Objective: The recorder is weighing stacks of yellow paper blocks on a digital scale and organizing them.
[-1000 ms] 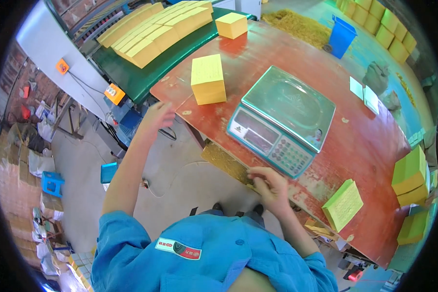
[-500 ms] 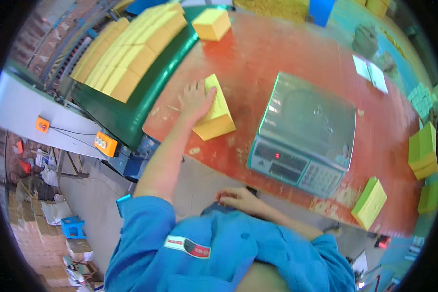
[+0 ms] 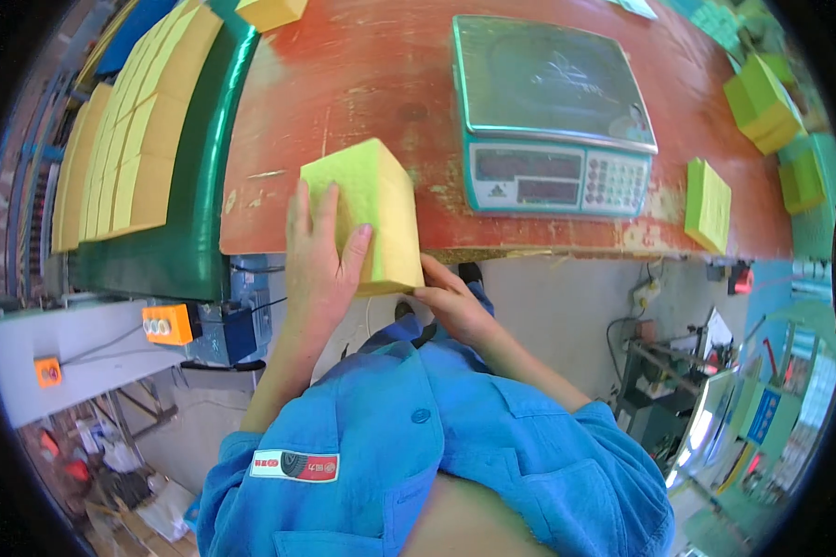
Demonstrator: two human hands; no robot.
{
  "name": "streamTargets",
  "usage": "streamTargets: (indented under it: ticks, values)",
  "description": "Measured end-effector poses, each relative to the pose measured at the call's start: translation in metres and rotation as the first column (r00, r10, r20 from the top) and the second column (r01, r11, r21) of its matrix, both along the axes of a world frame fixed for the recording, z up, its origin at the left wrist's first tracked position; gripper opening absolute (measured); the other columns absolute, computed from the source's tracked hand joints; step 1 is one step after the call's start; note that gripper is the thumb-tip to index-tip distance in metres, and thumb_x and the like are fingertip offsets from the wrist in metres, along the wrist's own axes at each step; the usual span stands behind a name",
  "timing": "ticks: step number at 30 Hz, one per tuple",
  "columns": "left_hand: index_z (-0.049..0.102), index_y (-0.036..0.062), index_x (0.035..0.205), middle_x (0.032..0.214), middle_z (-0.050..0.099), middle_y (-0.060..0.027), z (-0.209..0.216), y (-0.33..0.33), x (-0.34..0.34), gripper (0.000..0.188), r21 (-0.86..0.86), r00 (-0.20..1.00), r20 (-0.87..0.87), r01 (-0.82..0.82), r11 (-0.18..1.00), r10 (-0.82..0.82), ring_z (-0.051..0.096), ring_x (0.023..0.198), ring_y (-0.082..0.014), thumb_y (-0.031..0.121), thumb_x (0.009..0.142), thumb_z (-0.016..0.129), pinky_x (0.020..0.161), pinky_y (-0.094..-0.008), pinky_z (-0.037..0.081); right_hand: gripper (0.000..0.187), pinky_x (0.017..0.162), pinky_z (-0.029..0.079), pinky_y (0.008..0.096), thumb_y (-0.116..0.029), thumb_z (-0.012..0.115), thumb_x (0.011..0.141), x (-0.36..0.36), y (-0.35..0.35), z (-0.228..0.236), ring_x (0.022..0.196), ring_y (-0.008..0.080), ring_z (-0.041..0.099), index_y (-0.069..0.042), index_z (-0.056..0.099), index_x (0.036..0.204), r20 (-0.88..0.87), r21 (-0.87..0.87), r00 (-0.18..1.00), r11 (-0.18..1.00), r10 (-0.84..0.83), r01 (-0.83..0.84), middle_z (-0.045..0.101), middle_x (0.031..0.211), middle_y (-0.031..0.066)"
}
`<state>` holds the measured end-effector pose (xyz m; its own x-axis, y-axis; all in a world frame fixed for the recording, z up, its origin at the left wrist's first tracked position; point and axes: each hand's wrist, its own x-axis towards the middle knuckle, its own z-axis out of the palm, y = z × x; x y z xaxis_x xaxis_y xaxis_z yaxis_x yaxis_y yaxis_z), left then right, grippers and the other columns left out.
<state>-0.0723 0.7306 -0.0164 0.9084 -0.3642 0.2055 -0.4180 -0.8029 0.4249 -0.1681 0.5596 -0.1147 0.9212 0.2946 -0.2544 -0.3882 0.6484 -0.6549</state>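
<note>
Between my two hands is a yellow block (image 3: pixel 395 218), thick and squared like a stack of paper. It is tilted at the table's front edge, its near end past that edge. My left hand (image 3: pixel 325 237) presses flat along its left face, fingers pointing away from me and thumb spread toward the near end. At the bottom right corner my right hand (image 3: pixel 453 299) grips the block, with some fingertips hidden under it. To the right stands a teal tabletop scale (image 3: pixel 553 116) with a bare metal platform, apart from both hands.
Several rows of yellow blocks (image 3: pixel 144 139) stand on a green conveyor belt (image 3: pixel 195 186) at left. On the red table (image 3: pixel 353 70), a thin yellow block (image 3: pixel 708 206) leans at right, and more stand beyond it (image 3: pixel 762 102). An orange switch box (image 3: pixel 167 324) hangs below the belt.
The block has been drawn toward me from the tabletop to the front edge and tipped up. My right hand has risen from my lap to hold it. The view has shifted.
</note>
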Motion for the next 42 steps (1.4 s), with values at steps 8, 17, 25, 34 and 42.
streamTargets:
  ticks: [8,17,25,34,42]
  values:
    - [0.032,0.0042,0.148,0.148,0.041,-0.0156,-0.031,0.026,0.002,0.058,-0.82,0.756,-0.572,-0.54,0.192,-0.318,0.046,0.132,-0.0309,0.042,0.104,0.034,0.108,-0.0449,0.041,0.089,0.115,0.026,0.044,-0.017,0.076,0.075,0.03,0.027,0.048,0.143,0.0366,0.027,-0.006,0.03,0.15,0.757,-0.528,0.651,0.534,-0.055,0.66,0.029,0.154,0.0186]
    - [0.025,0.0099,0.152,0.152,0.035,-0.0115,0.018,-0.166,0.045,0.063,-0.775,0.56,-0.397,-0.629,-0.06,-0.727,0.033,0.141,-0.0299,0.045,0.101,0.035,0.116,-0.0483,0.029,0.085,0.099,0.039,0.0529,-0.027,0.078,0.066,0.064,-0.133,0.166,0.127,0.0434,0.045,-0.01,0.043,0.142,0.815,-0.517,0.553,-0.213,0.173,0.829,0.043,0.145,0.0171]
    - [0.04,0.0096,0.144,0.148,0.041,-0.0152,-0.009,-0.268,0.098,0.06,-0.703,0.375,-0.215,-0.701,-0.124,-0.902,0.041,0.134,-0.0356,0.05,0.1,0.035,0.109,-0.0575,0.035,0.069,0.1,0.043,0.0469,-0.017,0.077,0.066,0.134,-0.25,0.192,0.12,0.0391,0.052,-0.004,0.053,0.13,0.711,-0.563,0.603,-0.222,0.361,0.796,0.055,0.13,0.0201]
    - [0.053,0.0054,0.131,0.129,0.06,-0.0148,0.002,-0.053,0.133,0.055,-0.594,0.271,-0.735,-0.7,0.396,-0.622,0.061,0.11,-0.0296,0.049,0.102,0.036,0.096,-0.045,0.049,0.072,0.107,0.03,0.0599,-0.011,0.079,0.065,0.132,-0.178,0.216,0.132,0.04,0.042,-0.011,0.054,0.132,0.476,-0.589,0.746,-0.46,0.466,0.664,0.05,0.139,0.0153]
    - [0.038,-0.0036,0.143,0.138,0.05,-0.0257,0.024,0.072,0.43,0.097,-0.382,0.913,-0.05,-0.392,0.837,0.405,0.049,0.129,-0.0361,0.059,0.077,0.071,0.107,-0.0424,0.039,0.052,0.1,0.045,0.044,-0.005,0.072,0.075,0.158,-0.02,0.122,0.121,0.0355,0.055,-0.003,0.058,0.125,0.629,-0.771,0.686,0.406,0.366,0.49,0.058,0.128,0.0172]
